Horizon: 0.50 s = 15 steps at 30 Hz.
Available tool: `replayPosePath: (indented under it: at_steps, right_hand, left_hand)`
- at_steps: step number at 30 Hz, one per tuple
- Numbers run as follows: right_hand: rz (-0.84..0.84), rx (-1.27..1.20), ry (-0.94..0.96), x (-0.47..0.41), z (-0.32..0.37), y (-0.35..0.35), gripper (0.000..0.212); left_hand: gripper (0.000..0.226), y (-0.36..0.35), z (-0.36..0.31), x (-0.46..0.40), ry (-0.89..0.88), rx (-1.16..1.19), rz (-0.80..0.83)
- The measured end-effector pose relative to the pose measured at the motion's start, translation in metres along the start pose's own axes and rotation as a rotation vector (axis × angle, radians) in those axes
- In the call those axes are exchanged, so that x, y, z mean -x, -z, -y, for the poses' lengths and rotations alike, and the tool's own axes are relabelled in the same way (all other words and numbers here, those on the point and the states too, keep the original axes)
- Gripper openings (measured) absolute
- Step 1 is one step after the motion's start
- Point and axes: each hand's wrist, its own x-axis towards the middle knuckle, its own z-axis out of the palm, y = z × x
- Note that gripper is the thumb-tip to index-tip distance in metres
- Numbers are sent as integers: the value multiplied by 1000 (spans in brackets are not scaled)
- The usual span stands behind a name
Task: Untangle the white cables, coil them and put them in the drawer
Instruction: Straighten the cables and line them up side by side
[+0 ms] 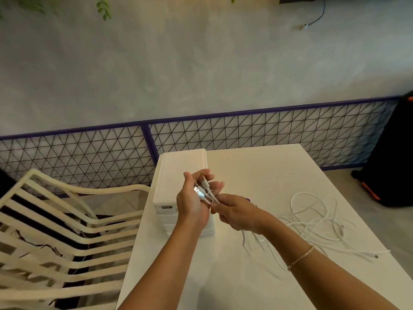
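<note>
My left hand [194,199] holds the plug ends of the white cables [204,189] in its palm, fingers curled loosely round them. Just to the right, my right hand [234,211] pinches the same cables where they leave the left hand. From under my right hand the cables trail down onto the white table [257,166] and spread out as a loose tangle [317,218] on its right side, one plug lying near the right edge. The white drawer unit [178,168] stands at the table's left edge, behind my left hand, its drawers shut.
A cream slatted chair [67,224] stands close to the table's left side. A black speaker with orange trim [388,157] stands on the floor at the right. A wall with a wire-grid panel [245,133] runs behind the table.
</note>
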Motion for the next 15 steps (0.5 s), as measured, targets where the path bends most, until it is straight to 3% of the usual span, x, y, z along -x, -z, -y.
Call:
replayPosePath:
  at_steps: [6,10,13,15]
  right_hand:
    - [-64,52,-14,-1,9,0,26]
    - [4,3,-28,-2,7,-3,22]
    - [52,-71,3,2,0,7,4]
    - [111,-45,-4,5,-10,20,14]
  left_hand:
    - [46,-6,-5,6,0,72,29]
    - [41,-13,-7,4,-54,-99,-153]
    - [43,-9,-19,-3,-46,-49,-241]
    - [44,-3,-32,-8,-74,-30,-284]
